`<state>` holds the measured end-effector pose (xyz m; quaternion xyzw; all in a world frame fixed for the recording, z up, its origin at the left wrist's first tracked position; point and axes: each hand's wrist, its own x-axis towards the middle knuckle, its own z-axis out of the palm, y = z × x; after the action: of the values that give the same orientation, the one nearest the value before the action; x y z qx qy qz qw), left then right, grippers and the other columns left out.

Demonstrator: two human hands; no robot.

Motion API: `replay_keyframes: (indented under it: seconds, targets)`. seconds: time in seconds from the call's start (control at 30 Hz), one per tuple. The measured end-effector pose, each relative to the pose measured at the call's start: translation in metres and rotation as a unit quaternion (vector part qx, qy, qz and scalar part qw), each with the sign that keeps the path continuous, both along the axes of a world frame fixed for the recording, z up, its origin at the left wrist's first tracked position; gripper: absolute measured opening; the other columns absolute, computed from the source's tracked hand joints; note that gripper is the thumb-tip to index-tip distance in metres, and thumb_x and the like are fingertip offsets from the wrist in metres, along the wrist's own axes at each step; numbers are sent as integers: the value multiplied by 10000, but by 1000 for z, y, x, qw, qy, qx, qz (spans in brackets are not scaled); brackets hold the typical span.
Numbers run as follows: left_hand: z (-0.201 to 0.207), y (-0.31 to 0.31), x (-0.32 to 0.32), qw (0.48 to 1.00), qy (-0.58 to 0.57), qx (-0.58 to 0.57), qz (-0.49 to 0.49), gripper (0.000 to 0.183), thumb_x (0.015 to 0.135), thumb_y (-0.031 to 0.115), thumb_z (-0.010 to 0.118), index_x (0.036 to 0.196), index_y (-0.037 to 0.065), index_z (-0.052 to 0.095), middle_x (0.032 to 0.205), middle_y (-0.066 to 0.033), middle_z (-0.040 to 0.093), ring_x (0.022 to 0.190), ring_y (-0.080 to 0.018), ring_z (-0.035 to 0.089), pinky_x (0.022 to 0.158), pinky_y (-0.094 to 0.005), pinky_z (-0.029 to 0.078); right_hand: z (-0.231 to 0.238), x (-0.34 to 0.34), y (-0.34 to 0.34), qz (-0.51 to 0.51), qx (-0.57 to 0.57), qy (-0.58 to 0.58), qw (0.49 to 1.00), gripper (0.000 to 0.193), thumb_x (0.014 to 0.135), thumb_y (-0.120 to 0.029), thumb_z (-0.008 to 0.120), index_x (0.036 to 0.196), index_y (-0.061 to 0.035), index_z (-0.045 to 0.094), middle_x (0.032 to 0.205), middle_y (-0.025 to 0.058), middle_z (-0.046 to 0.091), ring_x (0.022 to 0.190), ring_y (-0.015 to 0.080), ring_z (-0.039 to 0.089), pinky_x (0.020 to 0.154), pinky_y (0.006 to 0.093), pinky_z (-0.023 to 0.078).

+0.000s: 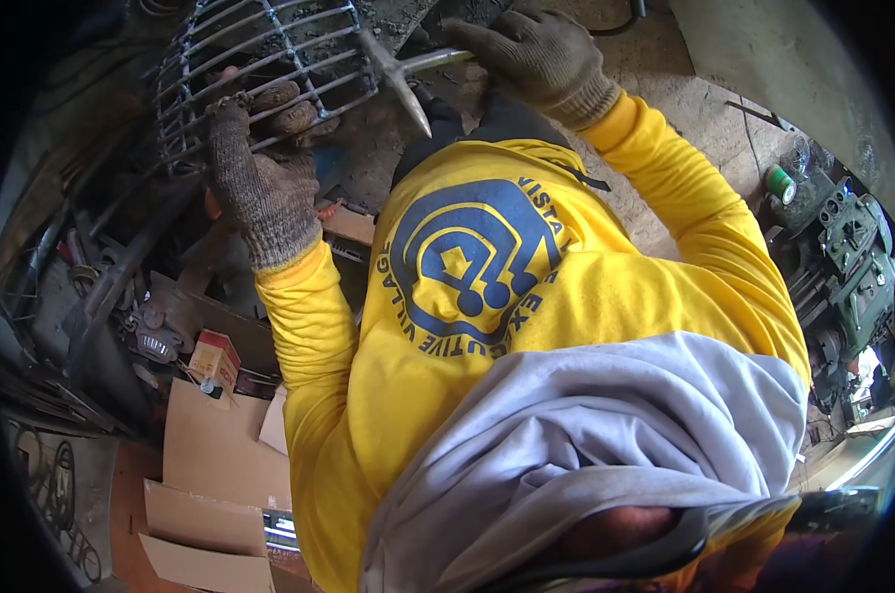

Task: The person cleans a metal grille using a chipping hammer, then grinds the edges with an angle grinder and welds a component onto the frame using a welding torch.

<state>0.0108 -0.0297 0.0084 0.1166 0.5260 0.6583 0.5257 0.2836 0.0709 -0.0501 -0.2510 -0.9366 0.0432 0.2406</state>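
Note:
My left hand (pixel 259 183), in a brown knit glove, is closed on the near edge of a welded metal rod grate (pixel 287 40). The grate has curved parallel bars joined by cross rods, with lumpy weld spots, and runs out of the top of the view. My right hand (pixel 541 61), gloved alike, is closed round the handle of a chipping hammer (pixel 400 76). Its head lies close beside the grate's right edge, one pointed end aimed down toward my legs. Whether the head touches the bars, I cannot tell.
Opened cardboard (pixel 220 445) and a small red and brown box (pixel 214 360) lie at lower left, near dark metal frames. Greasy machine parts (pixel 848 257) and a green-and-white roll (pixel 780 185) are at the right. A pale panel (pixel 793 59) stands at upper right.

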Motion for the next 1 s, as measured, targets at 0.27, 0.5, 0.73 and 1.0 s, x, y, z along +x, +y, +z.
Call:
replay_keyframes:
  seconds: [0.27, 0.5, 0.73, 1.0]
  targets:
    - [2, 2, -10, 994, -94, 57, -7, 395, 899, 247, 619, 1247, 67, 566, 990, -121, 674, 774, -213, 661, 680, -364, 569, -17, 10, -24, -114, -162, 110, 974, 449, 824, -325, 720, 1255, -244, 623, 774, 55, 636, 644, 257, 638, 544, 361, 521]
    - [56, -10, -42, 915, -348, 161, -122, 396, 954, 320, 551, 1274, 87, 564, 997, -74, 689, 774, -152, 674, 661, -284, 568, -16, 15, -31, -163, -258, 170, 937, 391, 873, -246, 670, 1258, -200, 622, 817, 114, 646, 733, 304, 654, 643, 385, 526]
    - [44, -16, -45, 903, -365, 199, -107, 383, 964, 296, 518, 1276, 80, 568, 994, -85, 702, 746, -161, 693, 716, -341, 601, -19, 15, -41, -176, -266, 150, 936, 379, 899, -222, 638, 1270, -153, 604, 903, 143, 671, 791, 312, 662, 685, 380, 534]
    - [54, -20, -36, 897, -384, 194, -106, 371, 954, 260, 543, 1262, 56, 573, 962, -87, 701, 724, -147, 693, 707, -295, 608, -22, 11, -44, -148, -277, 172, 934, 382, 918, -245, 619, 1286, -148, 579, 941, 140, 672, 823, 305, 670, 724, 381, 546]
